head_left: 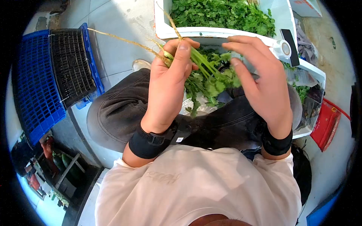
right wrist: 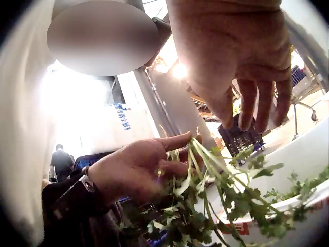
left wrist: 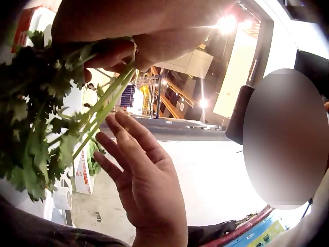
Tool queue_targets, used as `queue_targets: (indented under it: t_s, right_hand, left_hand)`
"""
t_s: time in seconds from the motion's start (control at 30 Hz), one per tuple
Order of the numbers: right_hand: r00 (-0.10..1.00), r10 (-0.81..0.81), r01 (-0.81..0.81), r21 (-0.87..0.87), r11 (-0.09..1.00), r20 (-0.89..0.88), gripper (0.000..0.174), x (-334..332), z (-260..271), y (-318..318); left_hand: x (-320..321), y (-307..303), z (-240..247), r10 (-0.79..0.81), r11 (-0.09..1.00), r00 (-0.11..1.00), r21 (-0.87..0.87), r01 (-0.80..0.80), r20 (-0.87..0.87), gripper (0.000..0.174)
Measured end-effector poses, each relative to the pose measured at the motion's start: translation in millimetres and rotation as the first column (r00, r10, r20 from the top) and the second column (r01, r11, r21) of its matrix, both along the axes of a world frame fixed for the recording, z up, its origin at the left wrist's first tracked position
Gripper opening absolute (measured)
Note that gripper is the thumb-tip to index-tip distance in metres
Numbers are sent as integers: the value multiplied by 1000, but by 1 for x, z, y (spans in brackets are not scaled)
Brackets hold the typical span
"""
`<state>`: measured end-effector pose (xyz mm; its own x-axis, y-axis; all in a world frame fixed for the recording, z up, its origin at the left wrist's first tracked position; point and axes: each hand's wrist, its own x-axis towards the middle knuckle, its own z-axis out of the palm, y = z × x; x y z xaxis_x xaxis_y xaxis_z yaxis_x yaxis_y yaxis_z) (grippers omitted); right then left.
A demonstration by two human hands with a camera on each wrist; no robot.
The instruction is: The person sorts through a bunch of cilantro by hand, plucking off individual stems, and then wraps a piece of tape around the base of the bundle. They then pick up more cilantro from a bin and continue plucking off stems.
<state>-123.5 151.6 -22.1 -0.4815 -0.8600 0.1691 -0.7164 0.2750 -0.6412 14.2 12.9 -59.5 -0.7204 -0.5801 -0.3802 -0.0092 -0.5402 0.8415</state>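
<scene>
A small bunch of leafy green herbs (head_left: 213, 77) with long pale roots is gripped by the left hand (head_left: 168, 77), its thumb and fingers closed round the stems. The roots point up and to the left, the leaves to the right. Beside the leaves, the right hand (head_left: 264, 75) hovers with fingers spread and nothing held. In the left wrist view the right hand (left wrist: 149, 180) is near the green stems (left wrist: 110, 100). The right wrist view shows the left hand (right wrist: 139, 164) pinching the stems, leaves (right wrist: 231, 200) hanging down.
A white foam box (head_left: 226, 32) full of greens stands ahead, with a phone (head_left: 289, 47) and a white roll (head_left: 282, 49) on its right edge. Another box (head_left: 320, 81) holds greens at the right. Blue and black crates (head_left: 39, 79) are at the left, a red dustpan (head_left: 326, 126) at the right.
</scene>
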Motion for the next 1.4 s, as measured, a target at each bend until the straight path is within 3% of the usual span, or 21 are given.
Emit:
queue_targets:
  t_s: [0.07,0.13,0.2,0.27,0.4,0.5,0.77,0.9,1.03,1.1,1.2,1.27,1.4]
  right_hand:
    - [996,83,-81,-57,995,41,27,6,0,-2]
    - [984,103,-106,17,994,144,28,9,1,-2]
    - [989,105,-102,-35,994,108,25,10,0,-3]
    - [975,67,-69,1,998,211,22,8,2,-3]
    - [977,-9,15,-25,1000,215,21,11,1,-3]
    - [970,-70,77,-23,997,233,23,16,4,-6]
    - [989,143,-140,-95,986,22,26,6,2,-5]
    - [968,240,-249,-181,951,-72,23,0,-1,-3]
    - [974,224,-228,-168,959,-45,20,2,0,-5]
    - [985,158,-172,-283,944,-70,19,3,-6,-11]
    - [985,170,-163,-286,944,0,21,4,-3,-13]
    - [984,176,-161,-301,940,22,21,4,-2,-13]
    - [983,174,-149,-308,940,56,21,5,0,-11]
  left_hand:
    - [-3,5,0,48,998,999,26,-48,-4,26]
    - [-3,4,0,12,999,1000,34,-12,-14,26]
    - [0,3,1,-18,999,999,35,19,-31,26]
    - [1,0,1,-57,996,998,66,58,-17,25]
    - [0,5,-3,-57,997,998,-58,55,-26,24]
    - [1,4,-1,-76,996,997,-43,75,-16,23]
    - [4,3,0,-108,993,994,-60,106,-26,22]
    - [4,6,3,-116,993,989,14,118,-96,18]
    - [6,5,5,-159,986,979,23,164,-127,15]
    - [5,6,6,-162,986,980,14,165,-117,14]
    - [6,7,4,-196,980,968,-1,198,-157,16]
    - [6,9,2,-171,982,951,-118,145,-257,18]
    - [9,6,2,-256,960,935,-176,217,-245,20]
